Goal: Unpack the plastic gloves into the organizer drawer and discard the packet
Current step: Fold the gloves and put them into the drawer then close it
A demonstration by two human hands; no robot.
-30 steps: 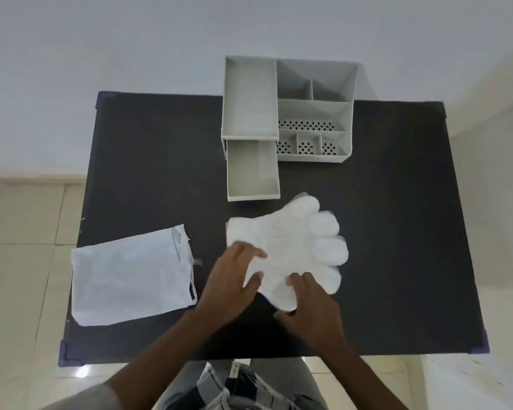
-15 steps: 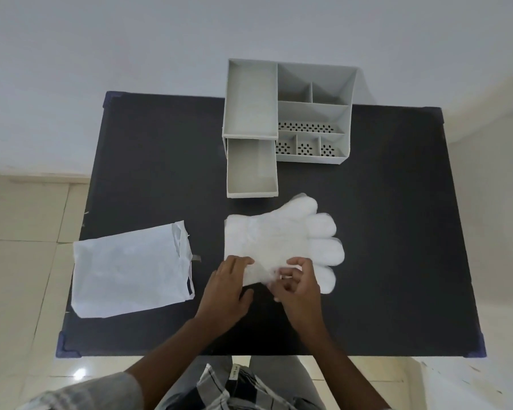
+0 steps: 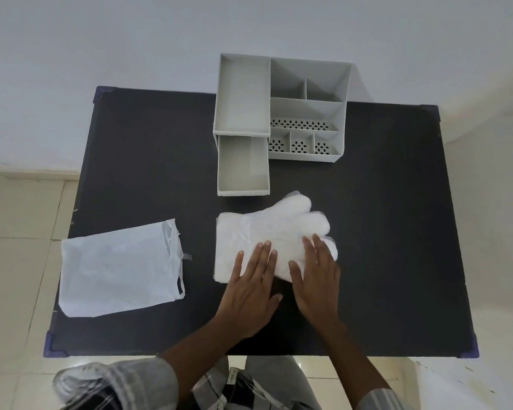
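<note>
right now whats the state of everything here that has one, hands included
organizer drawer: pulled open, nothing in it
organizer: upright, compartments bare
plastic gloves: out of the packet, stacked flat on the table, not yet in the drawer
packet: torn open, lying flat, not discarded
left hand: open, fingers flat on the gloves
right hand: open, fingers flat on the gloves

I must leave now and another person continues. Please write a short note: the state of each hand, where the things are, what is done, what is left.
Left hand and right hand: both open, flat on the stack of plastic gloves.
Gloves lie on the black table, just in front of the open drawer of the organizer.
Empty packet lies at the left.
Done: gloves out of packet.
Left: gloves into drawer, discard packet.
</note>
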